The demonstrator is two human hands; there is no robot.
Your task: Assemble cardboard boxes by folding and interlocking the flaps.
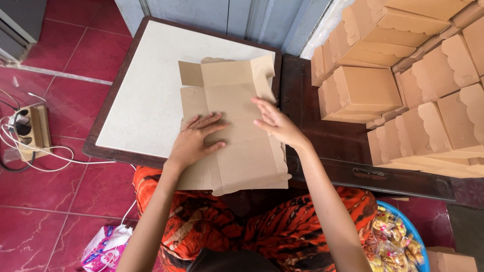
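Cardboard blank [229,133], flat and unfolded, lies on the near right part of a cream surface [146,95] w/ dark wood rim; its near edge overhangs toward the person's lap. Flaps stick out at the far end, one scalloped edge runs down the right side.

Left hand [194,141] rests palm down on the blank's left-centre, fingers spread and flat, pressing, not gripping. Right hand [276,123] is open too, fingers stretched toward the far left, fingertips touching the blank near its middle crease; palm a bit raised, nothing held. Both hands just beside each other, apart by a narrow strip of cardboard.

Right of the surface, a dark wooden bench [327,146] carries a stack of folded boxes [403,80], same brown cardboard, scalloped lids, piled several rows deep up to the far right corner. One more box [454,262] sits at the near right corner on the floor.

Near right: blue basin [411,231] w/ small wrapped snacks [388,242] in clear packets. Person wears orange-and-black patterned cloth [282,226] over the lap.

Left side: red tiled floor [60,201], power strip [31,128] w/ white cables running toward the surface. Near left: pink-and-white plastic pack [103,247] on the floor. Grey-blue door panels [227,17] at the far side.
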